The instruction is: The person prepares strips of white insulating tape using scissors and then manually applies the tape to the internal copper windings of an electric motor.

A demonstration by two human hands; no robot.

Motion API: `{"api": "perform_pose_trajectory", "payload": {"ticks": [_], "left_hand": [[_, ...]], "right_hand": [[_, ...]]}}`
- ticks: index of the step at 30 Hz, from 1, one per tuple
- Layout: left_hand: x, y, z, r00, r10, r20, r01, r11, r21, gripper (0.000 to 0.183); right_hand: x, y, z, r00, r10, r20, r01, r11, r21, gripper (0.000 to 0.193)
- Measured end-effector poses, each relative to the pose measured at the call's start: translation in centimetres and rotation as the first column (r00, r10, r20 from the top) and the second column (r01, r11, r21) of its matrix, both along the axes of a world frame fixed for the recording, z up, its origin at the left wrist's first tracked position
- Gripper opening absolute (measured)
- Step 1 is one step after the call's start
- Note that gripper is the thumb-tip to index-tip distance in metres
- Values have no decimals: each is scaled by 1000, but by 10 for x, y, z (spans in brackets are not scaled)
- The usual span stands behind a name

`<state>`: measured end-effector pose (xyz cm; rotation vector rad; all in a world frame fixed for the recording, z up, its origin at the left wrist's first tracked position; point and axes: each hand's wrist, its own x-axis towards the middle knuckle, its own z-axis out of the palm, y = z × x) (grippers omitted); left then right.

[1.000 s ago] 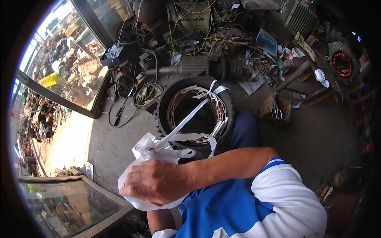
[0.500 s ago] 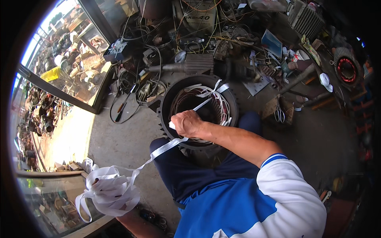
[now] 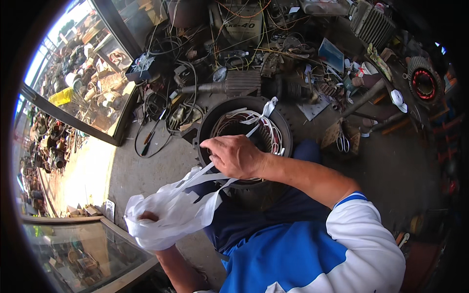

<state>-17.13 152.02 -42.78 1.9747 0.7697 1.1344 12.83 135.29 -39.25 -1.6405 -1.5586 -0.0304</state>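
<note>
A round motor stator (image 3: 203,122) with a dark toothed iron frame sits in front of my knees. White-wrapped coil ends (image 3: 278,134) ring its inside, and a white tie (image 3: 268,108) is knotted at the far right of the ring. My right hand (image 3: 238,157) is closed over the near part of the stator, pinching white cloth tape that runs toward the tie. Lower left, my left hand (image 3: 148,216) is wrapped in the loose bundle of white cloth tape (image 3: 183,217); most of its fingers are hidden. Several strands stretch between both hands.
Scissors (image 3: 343,141) stand at a box on the right. A screwdriver (image 3: 146,141) lies on the floor to the left, near a glass-paned door (image 3: 73,112). Motor parts, cables and scraps crowd the far side; another stator (image 3: 424,83) is at far right.
My left hand has brought the tape bundle up and right, nearer the stator. The right hand has shifted slightly right and nearer me, and several strands are now gathered beneath it.
</note>
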Motion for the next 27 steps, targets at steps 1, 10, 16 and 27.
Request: {"api": "perform_pose_trajectory", "payload": {"ticks": [1, 10, 16, 27], "left_hand": [[-25, 16, 14, 990, 133, -54, -121, 974, 192, 50], [-52, 39, 9, 937, 309, -165, -190, 844, 502, 51], [41, -30, -33, 962, -163, -217, 211, 953, 219, 39], [15, -5, -59, 952, -304, 43, 307, 946, -103, 59]], "right_hand": [[23, -1, -35, 992, -118, 37, 123, 972, -200, 40], [39, 10, -125, 954, -212, 210, 270, 914, -302, 19], [6, -7, -73, 960, -215, 178, 241, 960, -140, 16], [-44, -53, -70, 969, 3, 248, 26, 993, -114, 14]]}}
